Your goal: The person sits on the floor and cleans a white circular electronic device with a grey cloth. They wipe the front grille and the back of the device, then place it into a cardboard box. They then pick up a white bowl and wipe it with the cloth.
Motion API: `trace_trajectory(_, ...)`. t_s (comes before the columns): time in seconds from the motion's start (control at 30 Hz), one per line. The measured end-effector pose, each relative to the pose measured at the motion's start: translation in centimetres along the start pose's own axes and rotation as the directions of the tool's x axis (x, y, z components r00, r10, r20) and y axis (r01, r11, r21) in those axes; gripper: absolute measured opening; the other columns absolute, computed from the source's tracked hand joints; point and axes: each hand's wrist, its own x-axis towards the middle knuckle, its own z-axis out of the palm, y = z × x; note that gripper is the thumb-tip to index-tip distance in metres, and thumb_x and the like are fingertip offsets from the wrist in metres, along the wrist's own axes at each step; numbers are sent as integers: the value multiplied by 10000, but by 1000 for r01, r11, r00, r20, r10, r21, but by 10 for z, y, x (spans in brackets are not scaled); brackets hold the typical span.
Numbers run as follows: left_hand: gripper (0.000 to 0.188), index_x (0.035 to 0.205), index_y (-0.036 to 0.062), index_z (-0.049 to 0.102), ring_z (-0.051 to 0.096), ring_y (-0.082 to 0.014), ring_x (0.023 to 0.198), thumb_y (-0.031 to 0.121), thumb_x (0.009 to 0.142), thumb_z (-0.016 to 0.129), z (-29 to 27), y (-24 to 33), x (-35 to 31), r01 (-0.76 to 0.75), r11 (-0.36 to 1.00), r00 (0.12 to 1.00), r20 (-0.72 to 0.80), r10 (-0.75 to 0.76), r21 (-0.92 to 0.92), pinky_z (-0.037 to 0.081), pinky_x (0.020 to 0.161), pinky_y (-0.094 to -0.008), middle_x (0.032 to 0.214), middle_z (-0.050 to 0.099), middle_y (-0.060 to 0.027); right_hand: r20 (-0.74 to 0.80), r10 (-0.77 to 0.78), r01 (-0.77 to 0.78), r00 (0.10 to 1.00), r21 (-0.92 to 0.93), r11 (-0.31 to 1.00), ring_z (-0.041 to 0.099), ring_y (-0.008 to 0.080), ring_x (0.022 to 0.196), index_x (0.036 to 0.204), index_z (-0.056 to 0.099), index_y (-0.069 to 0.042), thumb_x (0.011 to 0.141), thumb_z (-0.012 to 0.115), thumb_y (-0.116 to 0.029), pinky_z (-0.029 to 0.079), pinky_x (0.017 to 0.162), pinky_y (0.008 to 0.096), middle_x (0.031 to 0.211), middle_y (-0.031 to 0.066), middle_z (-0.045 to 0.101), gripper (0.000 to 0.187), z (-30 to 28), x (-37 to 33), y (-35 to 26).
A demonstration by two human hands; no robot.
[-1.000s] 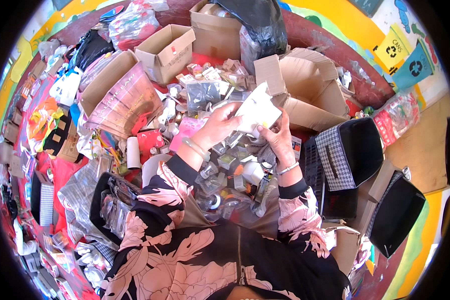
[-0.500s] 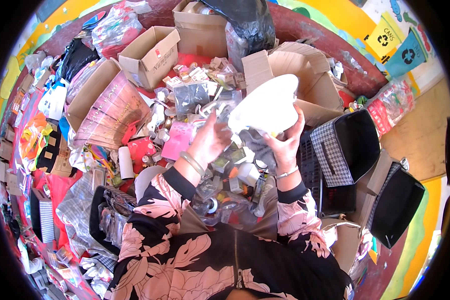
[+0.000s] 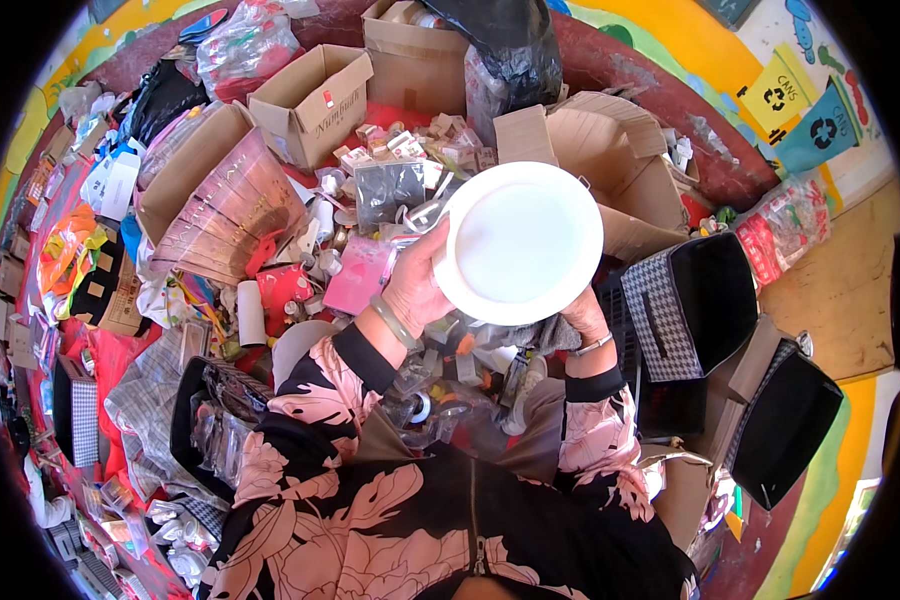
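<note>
Held up in front of me is a round white downlight [image 3: 522, 243], its flat frosted face and white rim turned up toward me. A small wire clip shows at its upper right edge. My left hand [image 3: 420, 283] is closed on the left side of the rim, with some fingers hidden behind it. My right hand [image 3: 585, 318] is at the lower right edge, mostly bent behind the light, so its fingertips are hidden. Below the light lies a heap of mixed small items, with a grey cloth [image 3: 548, 337] near my right wrist and a pink box [image 3: 359, 274] left of my left hand.
Cardboard boxes stand beyond the heap, one plain open box [image 3: 310, 105] and a torn one [image 3: 610, 150]. Black-lined houndstooth bins [image 3: 710, 300] sit at right. A pink printed carton [image 3: 235, 205] and a white roll [image 3: 251, 312] lie left. A black bag [image 3: 515, 50] is at the back.
The white downlight has turned from a tilted side view to face me. My left hand, apart from it before, now grips its left rim, and my right hand has moved lower behind it.
</note>
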Motion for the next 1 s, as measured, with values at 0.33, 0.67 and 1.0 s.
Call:
trace_trajectory(0.33, 539, 1219, 5, 417, 496, -282, 1105, 209, 760, 613, -4, 13, 3, -193, 981, 956, -219, 196, 34, 384, 949, -455, 1162, 527, -131, -327, 141, 194, 934, 799, 569, 571, 293, 1008, 1178, 497, -33, 900, 461, -407, 451, 886, 482, 1086, 116, 599, 467, -68, -9, 9)
trace_trajectory(0.67, 512, 1259, 42, 421, 476, -269, 1140, 250, 818, 578, -20, 13, -3, -297, 940, 915, -232, 331, 171, 362, 980, -416, 1232, 505, -98, -332, 315, -71, 889, 578, 813, 614, 212, 791, 1091, 548, -32, 894, 526, -283, 504, 708, 322, 967, 95, 620, 320, -36, -9, -11)
trace_trajectory(1.0, 641, 1278, 5, 390, 497, -207, 1115, 475, 862, 520, -13, 2, -7, -236, 876, 917, -202, 344, 420, 418, 922, -340, 1224, 498, -98, -340, -13, 285, 940, 767, 574, 517, 292, 1101, 1216, 481, -84, 922, 394, -382, 416, 935, 464, 1206, 112, 535, 428, -67, -26, -32)
